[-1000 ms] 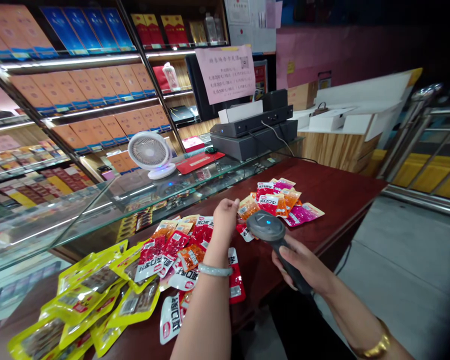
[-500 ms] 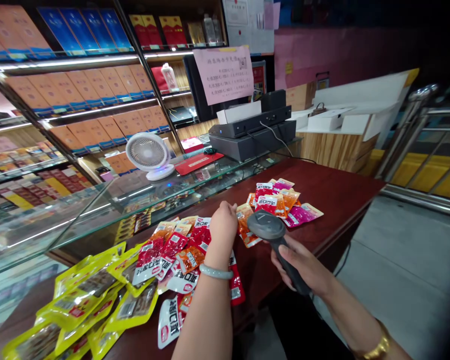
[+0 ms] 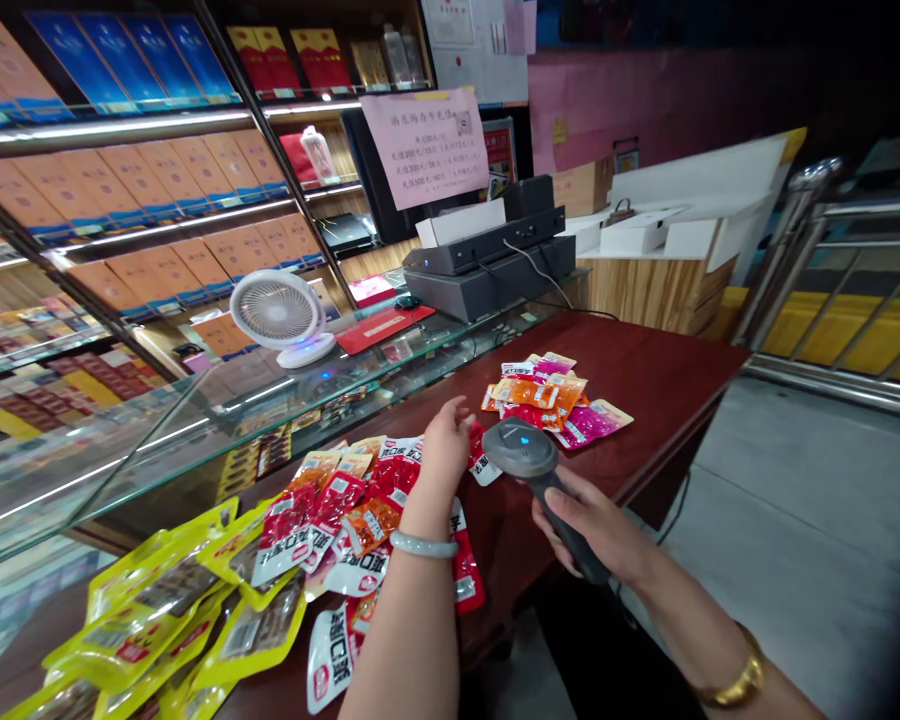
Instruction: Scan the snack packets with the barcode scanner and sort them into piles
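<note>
Since a moment ago, the orange packet has left my left hand [image 3: 444, 450], whose grip now pinches a red packet [image 3: 481, 462] over the counter [image 3: 645, 370]. My right hand [image 3: 596, 525] wraps tight around the scanner [image 3: 523, 452], just beside it, blue light showing.

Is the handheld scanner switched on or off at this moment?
On: a small blue light glows on top of the scanner, held in the right hand.
</note>
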Available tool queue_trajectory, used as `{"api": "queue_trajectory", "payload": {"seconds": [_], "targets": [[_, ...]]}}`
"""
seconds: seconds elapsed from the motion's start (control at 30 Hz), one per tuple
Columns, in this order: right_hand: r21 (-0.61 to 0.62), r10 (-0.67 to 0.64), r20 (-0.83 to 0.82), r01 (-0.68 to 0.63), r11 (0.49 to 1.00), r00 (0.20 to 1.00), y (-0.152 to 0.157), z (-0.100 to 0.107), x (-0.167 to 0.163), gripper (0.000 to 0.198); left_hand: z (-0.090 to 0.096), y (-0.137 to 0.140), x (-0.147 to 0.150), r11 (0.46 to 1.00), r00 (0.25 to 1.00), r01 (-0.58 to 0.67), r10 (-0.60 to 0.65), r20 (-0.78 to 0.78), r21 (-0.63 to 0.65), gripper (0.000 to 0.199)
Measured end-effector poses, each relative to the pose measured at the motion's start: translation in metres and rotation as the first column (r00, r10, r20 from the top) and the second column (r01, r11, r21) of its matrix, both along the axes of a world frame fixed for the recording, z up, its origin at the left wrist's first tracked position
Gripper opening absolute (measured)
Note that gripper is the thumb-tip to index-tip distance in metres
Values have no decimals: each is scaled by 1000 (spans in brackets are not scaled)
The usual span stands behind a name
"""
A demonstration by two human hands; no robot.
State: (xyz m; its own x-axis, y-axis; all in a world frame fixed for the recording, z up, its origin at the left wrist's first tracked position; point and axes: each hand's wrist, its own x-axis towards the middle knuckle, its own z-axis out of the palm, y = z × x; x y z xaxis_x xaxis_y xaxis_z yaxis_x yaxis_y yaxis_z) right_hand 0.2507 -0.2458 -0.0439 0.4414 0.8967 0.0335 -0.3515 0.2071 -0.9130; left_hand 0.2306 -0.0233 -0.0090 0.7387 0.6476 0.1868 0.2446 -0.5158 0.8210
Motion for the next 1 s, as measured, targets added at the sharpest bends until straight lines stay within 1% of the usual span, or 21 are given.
{"api": "queue_trajectory", "payload": {"seconds": [0.03, 0.07, 0.1, 0.13, 0.17, 0.23, 0.3, 0.37, 0.43, 0.47, 0.53, 0.6, 0.63, 0.7, 0.77, 0.83, 0.9, 0.93, 1.0], "targets": [[3, 3, -6, -3, 1000, 1000, 0, -1, 0, 41, 2, 4, -6, 984, 995, -18, 34, -90, 177, 38], [4, 6, -8, -6, 1000, 1000, 0, -2, 0, 40, 4, 8, -11, 945, 978, -23, 89, -187, 327, 39], [5, 8, -7, -8, 1000, 1000, 0, -3, 1, 39, 5, 10, -17, 900, 947, -19, 155, -280, 435, 41], [6, 8, -5, -8, 1000, 1000, 0, -4, 1, 37, 6, 11, -21, 866, 905, -8, 218, -364, 499, 46], [7, 9, -2, -9, 1000, 1000, 0, -4, 1, 36, 6, 11, -24, 848, 862, 7, 264, -433, 531, 51], [10, 9, 0, -9, 1000, 1000, 1, -5, 1, 35, 6, 10, -25, 843, 803, 46, 287, -521, 536, 55], [12, 10, 0, -10, 1000, 1000, 1, -4, 2, 35, 5, 9, -23, 850, 787, 76, 270, -554, 522, 55], [13, 10, 4, -10, 1000, 1000, 1, -2, 2, 35, 5, 9, -20, 857, 785, 70, 268, -558, 510, 53], [12, 9, 12, -9, 1000, 1000, 0, -1, 1, 36, 6, 9, -18, 875, 796, 29, 273, -541, 484, 47], [11, 5, 16, -6, 1000, 1000, 0, -1, 1, 36, 7, 10, -17, 887, 815, 0, 267, -514, 461, 43], [8, 0, 22, 0, 1000, 1000, -1, -1, 0, 37, 8, 11, -16, 922, 878, -57, 229, -420, 384, 34], [3, 4, 19, -4, 1000, 1000, -1, -2, 0, 38, 6, 12, -14, 959, 944, -89, 167, -285, 268, 29], [1, 7, 15, -7, 1000, 1000, -1, -3, 0, 38, 5, 12, -13, 976, 967, -85, 129, -221, 198, 27], [-2, 14, 4, -14, 1000, 1000, 0, -4, 1, 39, -1, 11, -10, 998, 991, -37, 42, -125, 40, 27], [-2, 9, -2, -9, 1000, 1000, 0, -6, 1, 38, -6, 9, -8, 991, 996, 63, -70, -57, -116, 29], [0, 2, 2, -2, 1000, 1000, 0, -6, 1, 38, -11, 6, -6, 958, 985, 170, -173, 4, -229, 30], [2, 3, 10, -3, 1000, 1000, 0, -5, 1, 38, -13, 5, -5, 932, 972, 234, -230, 48, -275, 31], [2, 8, 15, -8, 1000, 1000, 0, -4, 1, 38, -12, 5, -6, 930, 971, 240, -232, 60, -278, 31], [7, 13, 18, -13, 1000, 1000, 0, -2, 1, 39, -9, 5, -7, 946, 977, 213, -207, 49, -244, 31]]}}
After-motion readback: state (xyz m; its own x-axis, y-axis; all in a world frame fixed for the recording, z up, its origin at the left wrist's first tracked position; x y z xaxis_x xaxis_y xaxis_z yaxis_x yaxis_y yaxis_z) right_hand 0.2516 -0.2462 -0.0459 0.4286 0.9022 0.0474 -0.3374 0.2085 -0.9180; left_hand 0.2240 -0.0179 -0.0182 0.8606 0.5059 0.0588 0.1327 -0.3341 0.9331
